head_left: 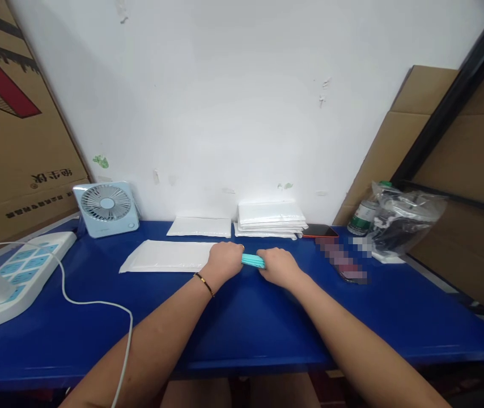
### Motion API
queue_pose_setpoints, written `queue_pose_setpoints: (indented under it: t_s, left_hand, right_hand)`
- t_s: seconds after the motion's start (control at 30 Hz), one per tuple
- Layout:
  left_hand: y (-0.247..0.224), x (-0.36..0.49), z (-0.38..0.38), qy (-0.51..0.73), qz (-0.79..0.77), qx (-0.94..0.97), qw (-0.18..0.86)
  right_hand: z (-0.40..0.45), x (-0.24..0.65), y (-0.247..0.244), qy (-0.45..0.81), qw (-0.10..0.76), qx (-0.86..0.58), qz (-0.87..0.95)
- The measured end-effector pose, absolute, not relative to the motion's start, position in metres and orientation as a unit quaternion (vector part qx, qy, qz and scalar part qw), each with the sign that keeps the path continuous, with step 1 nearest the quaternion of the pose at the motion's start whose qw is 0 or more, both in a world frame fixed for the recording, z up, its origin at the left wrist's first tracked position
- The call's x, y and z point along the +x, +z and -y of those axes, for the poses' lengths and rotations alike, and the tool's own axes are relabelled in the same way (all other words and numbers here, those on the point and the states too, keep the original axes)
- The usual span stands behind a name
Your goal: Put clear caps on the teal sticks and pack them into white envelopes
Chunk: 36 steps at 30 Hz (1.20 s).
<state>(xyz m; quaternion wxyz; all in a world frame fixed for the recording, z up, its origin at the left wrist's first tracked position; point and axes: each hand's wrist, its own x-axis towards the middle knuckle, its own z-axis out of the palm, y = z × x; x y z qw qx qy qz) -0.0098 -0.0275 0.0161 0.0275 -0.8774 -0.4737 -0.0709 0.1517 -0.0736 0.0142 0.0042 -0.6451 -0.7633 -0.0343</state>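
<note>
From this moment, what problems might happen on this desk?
The cable passes over the left forearm and might snag if it moves. The turquoise bundle, gripped at its ends by the left hand and right hand, might slip. The uneven white stack might slide towards the phone.

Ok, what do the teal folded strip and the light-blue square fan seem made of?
Teal folded strip: thin, flexible sheet, perhaps fabric or plastic, judging by its stacked edges; finish unclear. Light-blue square fan: likely hard plastic, smooth, given its moulded-looking frame and rounded corners.
</note>
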Motion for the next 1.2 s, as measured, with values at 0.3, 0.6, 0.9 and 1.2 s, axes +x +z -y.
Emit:
queue_pose_setpoints:
  t_s: [0.3, 0.6, 0.9, 1.2]
  left_hand:
    - [0.011, 0.003, 0.035, -0.078, 0.466, -0.881, 0.035]
    - [0.022, -0.053, 0.019, -0.040, 0.471, -0.881, -0.013]
    - [0.023, -0.059, 0.038, -0.072, 0.526, -0.848, 0.002]
    - [0.073, -0.100, 0.073, -0.684, 0.380, -0.474, -0.403]
  right_hand:
    - [0.077, 0.132, 0.006, -0.020, 0.027, -0.679, 0.734]
    - [0.071, 0.152, 0.007, -0.042, 0.007, -0.690, 0.722]
    - [0.076, 0.166, 0.013, -0.034, 0.038, -0.708, 0.705]
    - [0.087, 0.216, 0.022, -0.032, 0.123, -0.773, 0.621]
